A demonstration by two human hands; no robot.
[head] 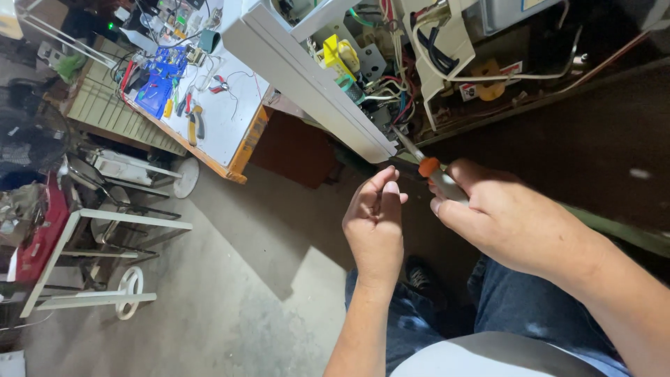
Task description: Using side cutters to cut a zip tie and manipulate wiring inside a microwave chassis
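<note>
Screwdriver (431, 171) sits clenched in the right hand (499, 216), tip aimed into the opened appliance (363, 77) at its lower edge, ready for the wiring. Left hand (375, 223) is empty, fingers loosely curled beside it.

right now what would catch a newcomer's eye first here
First, the two bare hands at centre: the right hand grips a screwdriver with an orange collar, its tip aimed into the opened appliance full of coloured wires above, while the left hand curls with its fingers pinched together beside it. At upper left, a white workbench carries pliers and blue parts.
</note>
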